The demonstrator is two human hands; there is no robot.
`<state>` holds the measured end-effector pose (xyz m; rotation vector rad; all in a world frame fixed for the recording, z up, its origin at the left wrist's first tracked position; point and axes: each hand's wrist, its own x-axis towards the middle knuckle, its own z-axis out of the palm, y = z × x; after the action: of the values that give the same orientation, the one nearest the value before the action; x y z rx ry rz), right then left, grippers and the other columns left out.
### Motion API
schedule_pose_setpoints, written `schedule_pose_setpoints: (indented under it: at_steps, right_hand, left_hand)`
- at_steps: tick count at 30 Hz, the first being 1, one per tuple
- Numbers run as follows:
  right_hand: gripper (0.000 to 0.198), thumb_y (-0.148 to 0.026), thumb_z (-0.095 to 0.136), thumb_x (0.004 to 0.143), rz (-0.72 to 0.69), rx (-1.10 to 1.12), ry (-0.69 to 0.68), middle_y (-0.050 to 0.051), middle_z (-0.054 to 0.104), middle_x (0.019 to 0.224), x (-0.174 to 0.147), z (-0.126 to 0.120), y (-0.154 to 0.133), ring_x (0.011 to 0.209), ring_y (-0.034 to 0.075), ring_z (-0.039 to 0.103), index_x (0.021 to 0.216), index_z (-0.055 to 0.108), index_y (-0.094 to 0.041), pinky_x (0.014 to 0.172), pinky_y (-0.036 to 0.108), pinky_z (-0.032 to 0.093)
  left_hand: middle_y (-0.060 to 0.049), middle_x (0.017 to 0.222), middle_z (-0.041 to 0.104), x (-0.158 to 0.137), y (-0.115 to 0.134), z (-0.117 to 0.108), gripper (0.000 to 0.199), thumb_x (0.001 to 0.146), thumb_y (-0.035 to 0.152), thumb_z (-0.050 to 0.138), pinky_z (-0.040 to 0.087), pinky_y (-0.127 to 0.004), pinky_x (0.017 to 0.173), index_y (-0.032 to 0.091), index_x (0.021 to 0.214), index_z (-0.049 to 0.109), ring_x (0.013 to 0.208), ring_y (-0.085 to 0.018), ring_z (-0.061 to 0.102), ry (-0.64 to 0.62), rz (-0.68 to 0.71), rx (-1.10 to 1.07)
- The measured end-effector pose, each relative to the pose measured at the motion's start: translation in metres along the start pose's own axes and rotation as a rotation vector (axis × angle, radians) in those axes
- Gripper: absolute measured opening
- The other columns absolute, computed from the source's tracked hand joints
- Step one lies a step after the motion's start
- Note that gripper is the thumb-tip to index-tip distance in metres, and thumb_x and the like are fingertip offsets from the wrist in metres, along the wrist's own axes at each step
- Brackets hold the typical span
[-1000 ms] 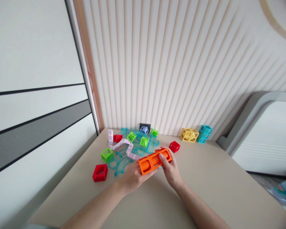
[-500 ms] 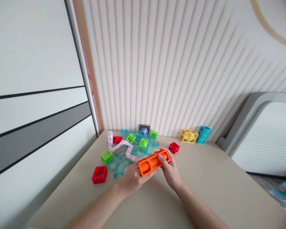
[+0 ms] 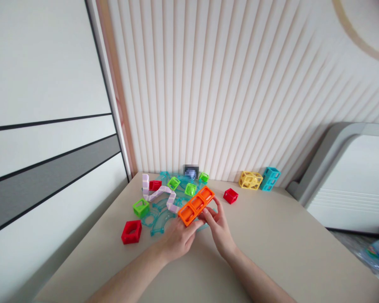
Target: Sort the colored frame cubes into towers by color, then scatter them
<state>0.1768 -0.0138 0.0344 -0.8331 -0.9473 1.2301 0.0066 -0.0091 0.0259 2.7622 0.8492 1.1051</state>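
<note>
An orange three-cube block (image 3: pixel 196 205), with round openings in its square cells, is held above the table between both hands. My left hand (image 3: pixel 178 240) grips its near left end from below; some of its fingers are hidden behind the block. My right hand (image 3: pixel 219 225) is closed on the lower right side, thumb and fingers against the edge. Just behind and left lie clear teal track pieces (image 3: pixel 159 223) and a lilac jointed zigzag strip (image 3: pixel 159 192). A green cube (image 3: pixel 141 207) and a red cube (image 3: pixel 132 232) sit left of my left hand.
More green cubes (image 3: pixel 190 189) lie among the track pieces. A small red cube (image 3: pixel 230 195) stands to the right. Near the ribbed wall (image 3: pixel 189 84) are a yellow block (image 3: pixel 250 180) and an upright teal block (image 3: pixel 270 179). The beige table (image 3: pixel 287 244) meets a white cabinet at left.
The orange block has tilted more steeply, its right end swinging up and leftward. My right thumb has slid from its top face down to its lower edge.
</note>
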Motion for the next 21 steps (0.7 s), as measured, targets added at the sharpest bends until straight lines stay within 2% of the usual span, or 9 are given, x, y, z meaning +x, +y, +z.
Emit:
schedule_pose_setpoints:
  at_steps: [2,6,9,12,15,18,21]
  right_hand:
    - [0.072,-0.050,0.080,0.081,-0.021,0.013,0.019,0.004,0.079,0.098,0.001,-0.002,0.001,0.084,0.025,0.076,0.140,0.043,-0.030,0.080,0.040,0.059]
    - [0.069,-0.051,0.077,0.084,-0.051,0.021,0.010,0.004,0.078,0.104,0.003,-0.005,-0.001,0.092,0.025,0.076,0.141,0.043,-0.031,0.086,0.041,0.058]
    - [0.071,-0.047,0.079,0.084,-0.056,0.021,0.013,0.005,0.077,0.112,0.003,-0.006,-0.001,0.097,0.023,0.074,0.142,0.041,-0.031,0.087,0.037,0.057]
    - [0.069,-0.043,0.079,0.084,-0.082,0.025,0.047,0.004,0.077,0.111,0.003,-0.006,0.001,0.096,0.021,0.072,0.140,0.042,-0.030,0.086,0.034,0.056]
    - [0.062,-0.042,0.079,0.084,-0.126,0.066,0.137,0.001,0.078,0.105,0.008,-0.009,0.001,0.088,0.020,0.072,0.136,0.047,-0.031,0.080,0.033,0.056]
    - [0.047,-0.044,0.076,0.084,-0.153,0.111,0.243,0.000,0.077,0.104,0.017,-0.016,-0.004,0.087,0.019,0.072,0.125,0.059,-0.030,0.078,0.032,0.057]
    - [0.034,-0.046,0.073,0.084,-0.142,0.143,0.294,0.000,0.076,0.105,0.026,-0.027,-0.009,0.091,0.021,0.072,0.112,0.068,-0.028,0.079,0.032,0.057]
  left_hand:
    - [-0.010,0.127,0.070,0.001,0.003,-0.001,0.048,0.089,0.006,0.048,0.060,-0.040,0.093,0.024,0.132,0.059,0.115,-0.026,0.067,-0.016,0.031,0.036]
    - [-0.011,0.123,0.071,0.004,0.008,-0.002,0.043,0.088,0.007,0.050,0.061,-0.041,0.090,0.022,0.126,0.062,0.112,-0.027,0.068,-0.059,0.088,0.122]
    - [-0.011,0.116,0.073,0.006,0.010,-0.002,0.039,0.087,0.008,0.053,0.061,-0.042,0.090,0.021,0.121,0.064,0.109,-0.028,0.069,-0.099,0.119,0.160]
    - [-0.011,0.110,0.073,0.005,0.010,-0.001,0.033,0.086,0.008,0.054,0.061,-0.042,0.091,0.021,0.114,0.067,0.109,-0.028,0.069,-0.108,0.134,0.153]
    - [-0.013,0.123,0.068,0.005,0.010,-0.001,0.031,0.086,0.007,0.055,0.058,-0.045,0.096,0.021,0.111,0.067,0.120,-0.030,0.064,-0.070,0.127,0.126]
    - [-0.015,0.135,0.060,0.004,0.010,-0.002,0.031,0.089,0.006,0.053,0.054,-0.045,0.104,0.020,0.113,0.066,0.127,-0.029,0.059,-0.010,0.130,0.068]
    - [-0.014,0.134,0.061,0.003,0.008,-0.003,0.033,0.094,0.010,0.049,0.054,-0.041,0.105,0.020,0.124,0.059,0.127,-0.026,0.059,0.086,0.093,-0.027]
